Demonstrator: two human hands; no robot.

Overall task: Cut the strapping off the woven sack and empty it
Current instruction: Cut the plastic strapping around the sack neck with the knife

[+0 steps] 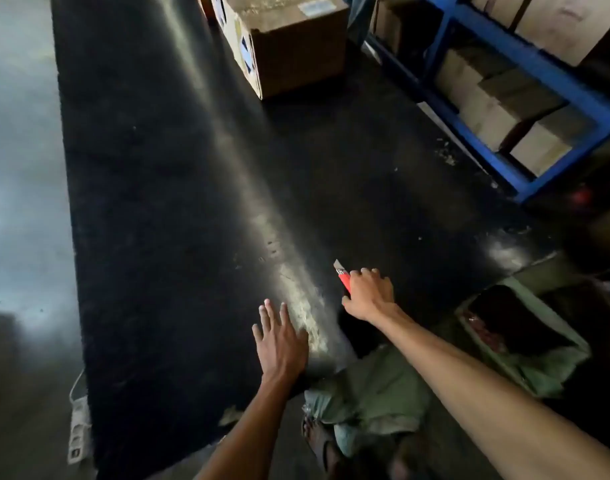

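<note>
Nearest the camera: a greenish woven sack (376, 393) lies crumpled on the floor at the person's feet, partly under the right forearm. Whether any strapping is on it cannot be told; none shows in the dim light. A foot in a sandal (317, 441) is just beside its lower edge.

To the right, a second green sack (525, 344) lies with its mouth open, dark inside, something reddish at the lip. Contents not identifiable.

Left hand (279, 344): fingers spread flat, palm down, holding nothing, over the edge of the black floor mat (158, 202).

Right hand (369, 292): curled tight around a red utility knife (343, 277), blade out and pointing away from the body. The blade is over bare mat, touching neither sack.

Further out: the mat runs away from the camera with a glare streak along it. A white power strip (77, 431) lies at its left edge.

Far end: a cardboard box (289, 39) on the mat, and blue shelving (525, 64) at right, stacked with boxes.

Judgement on progress: knife ready, but no cutting under way. The near sack looks slack, possibly already opened; emptying cannot be confirmed. No spilled contents visible on the mat.
</note>
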